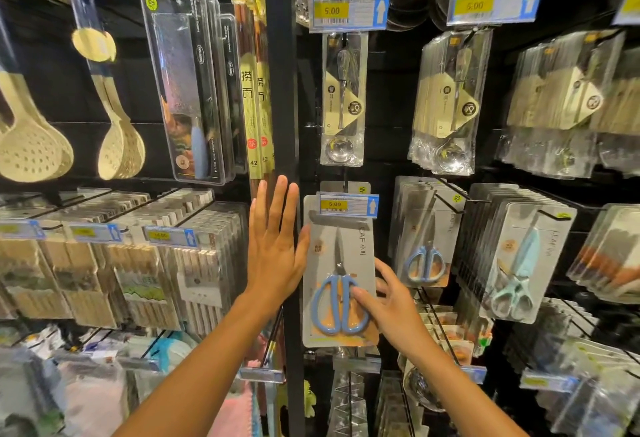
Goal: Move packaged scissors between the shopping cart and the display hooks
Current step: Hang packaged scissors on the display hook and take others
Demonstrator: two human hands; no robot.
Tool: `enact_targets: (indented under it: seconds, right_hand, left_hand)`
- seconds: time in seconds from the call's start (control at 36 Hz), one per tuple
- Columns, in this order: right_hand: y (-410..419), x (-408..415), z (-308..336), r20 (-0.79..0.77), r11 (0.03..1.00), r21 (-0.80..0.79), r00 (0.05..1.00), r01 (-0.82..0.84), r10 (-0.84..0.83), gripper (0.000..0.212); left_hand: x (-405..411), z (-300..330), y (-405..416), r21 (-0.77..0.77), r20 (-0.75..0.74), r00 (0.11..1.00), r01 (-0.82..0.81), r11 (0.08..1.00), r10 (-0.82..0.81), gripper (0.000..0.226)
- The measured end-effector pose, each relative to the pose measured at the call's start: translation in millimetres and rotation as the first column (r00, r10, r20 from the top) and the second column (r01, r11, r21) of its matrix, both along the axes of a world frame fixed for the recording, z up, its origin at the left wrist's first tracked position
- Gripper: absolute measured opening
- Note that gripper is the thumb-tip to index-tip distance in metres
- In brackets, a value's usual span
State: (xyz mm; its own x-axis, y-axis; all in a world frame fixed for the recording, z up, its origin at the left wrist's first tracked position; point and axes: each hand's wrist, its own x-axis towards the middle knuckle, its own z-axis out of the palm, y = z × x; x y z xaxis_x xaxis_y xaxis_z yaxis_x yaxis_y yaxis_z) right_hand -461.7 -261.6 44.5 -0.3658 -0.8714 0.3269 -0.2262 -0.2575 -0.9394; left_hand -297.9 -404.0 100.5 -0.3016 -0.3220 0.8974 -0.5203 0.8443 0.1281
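Scissors pack [341,270] on hook under price tag [347,204], at six o'clock from ladle pack [343,97]: pinched low by right hand [394,305], steadied by flat, unclenched left hand [273,249]; best kept level and slid straight along hook.

Both forearms rise from the bottom edge toward twelve o'clock, converging slightly. The left hand [273,246] is raised flat, back toward the camera, fingers straight and close together pointing to twelve o'clock, thumb spread toward one o'clock. The right hand [391,305] sits lower, at about four o'clock from the left, fingers bent and reaching toward ten o'clock, thumb extended leftward.
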Motion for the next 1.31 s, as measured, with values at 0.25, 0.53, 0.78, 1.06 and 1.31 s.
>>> enact_targets:
  seconds: [0.25,0.53,0.78,1.06,1.31]
  right_hand:
    - [-2,-5,-8,0.01,0.998,-0.006,0.998,0.063,-0.063,0.048]
    - [-35,-20,-17,0.002,0.991,0.052,0.993,0.12,-0.12,0.035]
    - [-83,-48,-42,-0.041,0.952,0.198,0.972,0.233,-0.23,0.023]
    - [-133,-76,-69,-0.002,0.898,0.324,0.949,0.298,-0.315,0.061]
    - [-150,-88,-69,0.033,0.879,0.381,0.946,0.287,-0.323,0.064]
  left_hand:
    - [1,1,1,0.008,0.009,1.0,0.01,1.0,-0.01,0.071]
    - [0,1,0,0.008,-0.004,1.0,0.024,1.0,-0.024,0.071]
    - [-3,-1,-6,-0.018,-0.025,0.999,0.031,0.999,-0.031,0.071]
    - [-4,-3,-11,-0.022,-0.026,0.999,0.041,0.999,-0.042,0.071]
    - [-3,-4,-13,-0.035,-0.024,0.998,0.062,0.997,-0.063,0.069]
